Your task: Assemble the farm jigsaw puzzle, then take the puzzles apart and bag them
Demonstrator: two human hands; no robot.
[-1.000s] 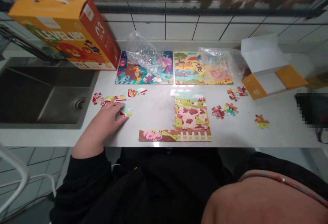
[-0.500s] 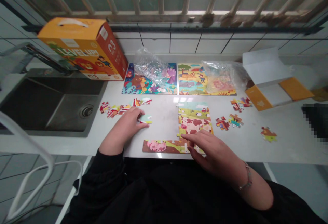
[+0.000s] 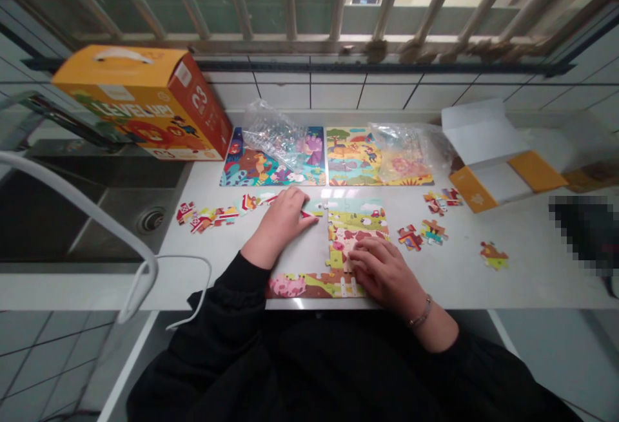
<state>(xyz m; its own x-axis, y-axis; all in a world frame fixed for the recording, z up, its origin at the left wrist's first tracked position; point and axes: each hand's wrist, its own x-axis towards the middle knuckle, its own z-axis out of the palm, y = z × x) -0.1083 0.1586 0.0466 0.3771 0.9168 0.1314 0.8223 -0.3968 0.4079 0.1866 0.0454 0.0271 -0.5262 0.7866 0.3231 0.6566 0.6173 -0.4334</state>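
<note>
The sink (image 3: 138,222) took up the far left, with a strip of counter (image 3: 227,287) running between its front rim and the counter's front edge. The carton (image 3: 145,109) stood upright at the sink's back right corner. Right of the sink, the left pieces (image 3: 213,218) lay in a loose row, near the rim at one end and reaching the left hand (image 3: 283,219) at the other. That hand had thumb and fingers closed on a piece (image 3: 317,205), just beside the upper left edge of the puzzle (image 3: 360,220). Below the hand, open counter was walled in by the puzzle's knobbed left edge and its bottom strip, which lay close to the front edge. Behind, two boards (image 3: 348,159) lay side by side under crumpled bags (image 3: 268,132), a band of counter parting them from the puzzle. The right hand (image 3: 382,270) was over the puzzle's lower right part, fingers curled close together; its underside was hidden, so whether it pinched anything could not be told. Farther right, the right pieces (image 3: 435,233) lay scattered, the open box (image 3: 503,177) behind them, and a wide stretch of counter ran in front.
</note>
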